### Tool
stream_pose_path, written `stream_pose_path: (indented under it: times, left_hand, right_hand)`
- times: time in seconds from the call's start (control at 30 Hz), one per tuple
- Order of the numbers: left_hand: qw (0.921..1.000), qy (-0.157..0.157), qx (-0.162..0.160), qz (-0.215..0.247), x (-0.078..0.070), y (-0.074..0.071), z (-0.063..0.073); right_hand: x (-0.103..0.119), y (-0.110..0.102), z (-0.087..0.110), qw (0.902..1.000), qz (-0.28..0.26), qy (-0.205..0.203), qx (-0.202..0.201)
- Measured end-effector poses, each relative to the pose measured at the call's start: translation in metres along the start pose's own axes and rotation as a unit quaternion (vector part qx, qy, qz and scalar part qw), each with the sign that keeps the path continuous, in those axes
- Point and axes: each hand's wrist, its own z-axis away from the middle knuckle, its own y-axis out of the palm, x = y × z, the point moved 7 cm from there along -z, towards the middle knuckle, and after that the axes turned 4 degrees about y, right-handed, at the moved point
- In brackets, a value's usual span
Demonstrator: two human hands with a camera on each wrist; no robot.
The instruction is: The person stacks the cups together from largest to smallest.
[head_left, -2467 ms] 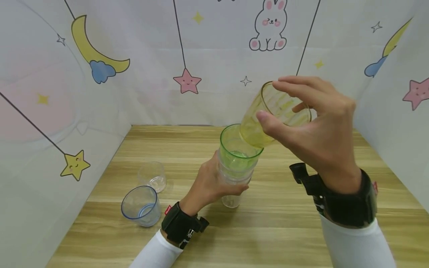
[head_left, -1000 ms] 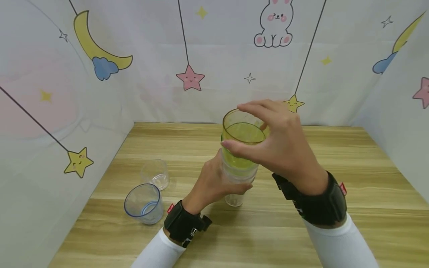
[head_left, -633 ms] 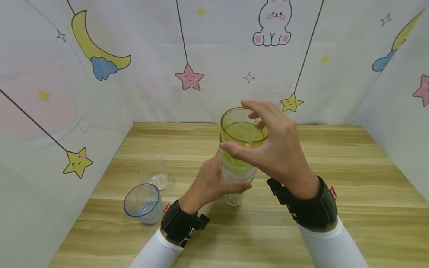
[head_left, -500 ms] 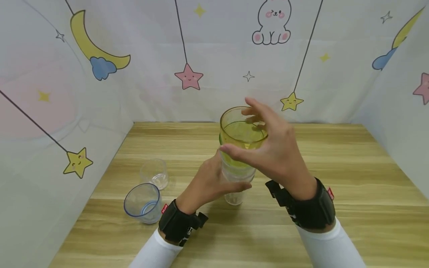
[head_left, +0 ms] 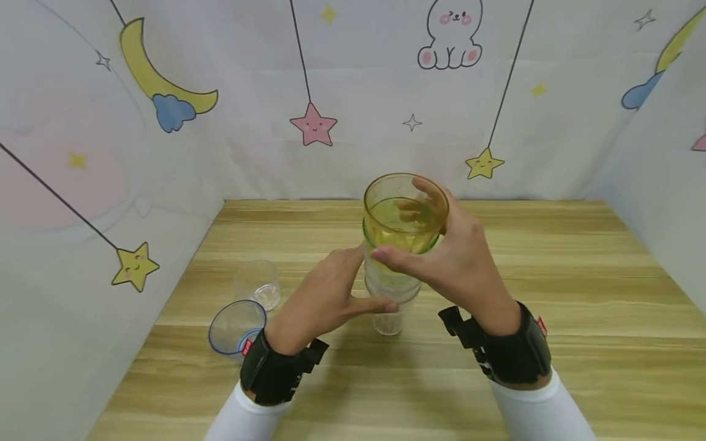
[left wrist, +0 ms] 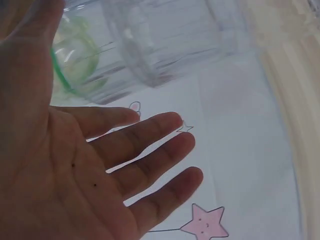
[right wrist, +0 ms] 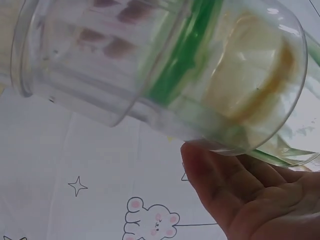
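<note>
A tall stack of nested glasses stands upright on the wooden table. Its top is a yellow-rimmed glass [head_left: 405,229] sitting inside a green-rimmed glass [right wrist: 180,55], with clear glasses [head_left: 391,288] beneath. My right hand [head_left: 458,263] holds the stack near the top, thumb in front and fingers behind, seen through the yellow glass. In the right wrist view its fingertips [right wrist: 192,155] are right at the glass wall. My left hand [head_left: 320,294] is beside the clear glasses, fingers spread and straight in the left wrist view, palm [left wrist: 65,170] away from the stack.
On the table [head_left: 551,275] to the left are a blue-rimmed glass [head_left: 228,327], partly hidden by the left wrist, and a small clear glass [head_left: 259,285]. A white printed cloth [head_left: 358,73] walls the back and both sides.
The tilted yellow glass was brought left and lowered into the green one. The right hand then slid slightly down. The left hand let go of the clear glasses and drew left.
</note>
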Motion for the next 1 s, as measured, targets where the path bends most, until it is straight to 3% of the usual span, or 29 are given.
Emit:
stream_pose_path:
  times: [0.17, 0.5, 0.77, 1.0]
  left_hand:
    - [0.9983, -0.034, 0.025, -0.04, -0.002, -0.004, 0.005]
    - [0.9937, -0.063, 0.037, -0.085, -0.001, -0.016, 0.012]
    - [0.9887, -0.078, 0.045, -0.119, 0.0, -0.022, 0.02]
    - [0.978, -0.123, 0.049, -0.161, 0.007, -0.032, 0.029]
  right_hand:
    - [-0.006, 0.001, 0.003, 0.9999, 0.011, 0.003, 0.01]
    - [-0.016, 0.004, 0.007, 0.9992, 0.03, -0.016, 0.02]
    - [-0.03, 0.011, 0.011, 0.998, 0.003, 0.028, 0.057]
    - [-0.041, 0.021, 0.012, 0.9917, 0.014, 0.058, 0.114]
